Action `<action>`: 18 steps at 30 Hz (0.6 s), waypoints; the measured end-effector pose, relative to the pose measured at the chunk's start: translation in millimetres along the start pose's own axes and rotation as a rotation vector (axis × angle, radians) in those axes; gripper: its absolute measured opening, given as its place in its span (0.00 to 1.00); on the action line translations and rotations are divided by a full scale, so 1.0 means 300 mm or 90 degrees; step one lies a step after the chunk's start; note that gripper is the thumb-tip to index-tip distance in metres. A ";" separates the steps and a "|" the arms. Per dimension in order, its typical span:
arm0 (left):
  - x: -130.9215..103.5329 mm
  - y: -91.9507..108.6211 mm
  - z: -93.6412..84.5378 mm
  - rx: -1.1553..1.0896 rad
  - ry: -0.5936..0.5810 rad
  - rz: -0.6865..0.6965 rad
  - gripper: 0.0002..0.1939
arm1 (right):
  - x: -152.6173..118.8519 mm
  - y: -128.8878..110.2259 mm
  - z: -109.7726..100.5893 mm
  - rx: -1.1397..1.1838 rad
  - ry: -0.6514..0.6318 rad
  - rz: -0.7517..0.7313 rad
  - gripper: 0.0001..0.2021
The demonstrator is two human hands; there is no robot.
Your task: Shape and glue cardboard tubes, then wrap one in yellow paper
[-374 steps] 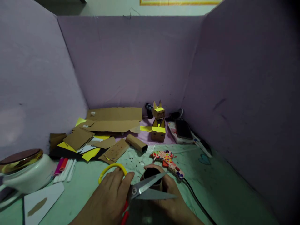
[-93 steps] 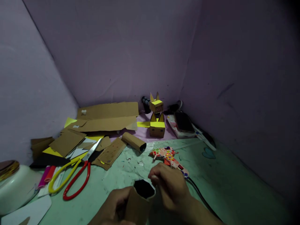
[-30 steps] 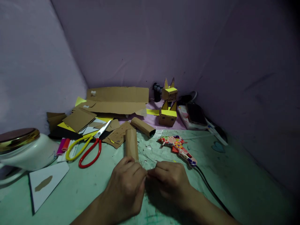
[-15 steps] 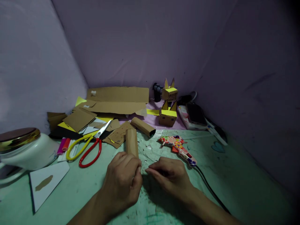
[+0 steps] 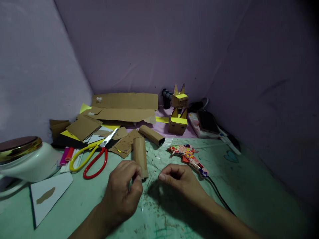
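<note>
My left hand (image 5: 124,189) is curled, thumb against forefinger, beside the near end of a brown cardboard tube (image 5: 140,154) that lies on the table. Any small thing in that pinch is hidden. To the right, my right hand (image 5: 180,182) hovers over the table with thumb and forefinger pressed together; what it pinches, if anything, is too small to make out. A second cardboard tube (image 5: 151,134) lies slanted behind the first. Right of the tubes rests a flower-patterned glue gun (image 5: 185,152), its black cord running toward my right forearm.
Scissors (image 5: 99,152) with yellow and red handles lie left, near a white mug (image 5: 32,162) with a lid and a white card (image 5: 51,196). Cardboard scraps (image 5: 86,126) and a folded cardboard sheet (image 5: 124,114) sit behind. Two yellow-topped cardboard heads with ears (image 5: 178,126) stand at the back.
My left hand has moved slightly left and off the tube, so the tube's near end now shows. My right hand has shifted a little to the right and up.
</note>
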State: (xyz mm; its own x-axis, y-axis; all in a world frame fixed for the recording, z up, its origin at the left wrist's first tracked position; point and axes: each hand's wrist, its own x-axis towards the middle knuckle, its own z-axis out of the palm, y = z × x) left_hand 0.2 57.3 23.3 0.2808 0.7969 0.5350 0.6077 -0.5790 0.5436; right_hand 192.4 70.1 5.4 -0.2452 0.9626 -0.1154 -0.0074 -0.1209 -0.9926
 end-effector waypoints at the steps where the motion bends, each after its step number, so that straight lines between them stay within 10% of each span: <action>1: -0.003 -0.003 0.001 -0.008 -0.010 -0.011 0.11 | -0.001 -0.003 0.002 0.025 -0.008 0.012 0.12; 10: -0.013 0.037 0.000 -0.060 -0.024 0.158 0.13 | -0.010 -0.005 0.009 0.067 -0.037 0.035 0.18; 15: 0.026 -0.016 0.002 0.054 0.075 -0.220 0.15 | 0.015 -0.055 -0.050 -0.249 0.120 -0.148 0.13; 18: 0.076 -0.054 0.019 0.161 -0.026 -0.384 0.23 | 0.113 -0.137 -0.062 -0.524 0.166 -0.150 0.08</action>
State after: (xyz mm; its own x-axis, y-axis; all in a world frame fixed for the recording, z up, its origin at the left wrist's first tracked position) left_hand 1.1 85.7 23.0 -0.1385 0.9779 0.1564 0.8219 0.0254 0.5691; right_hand 202.3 112.1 41.6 -0.0965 0.9772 0.1891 0.6926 0.2024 -0.6923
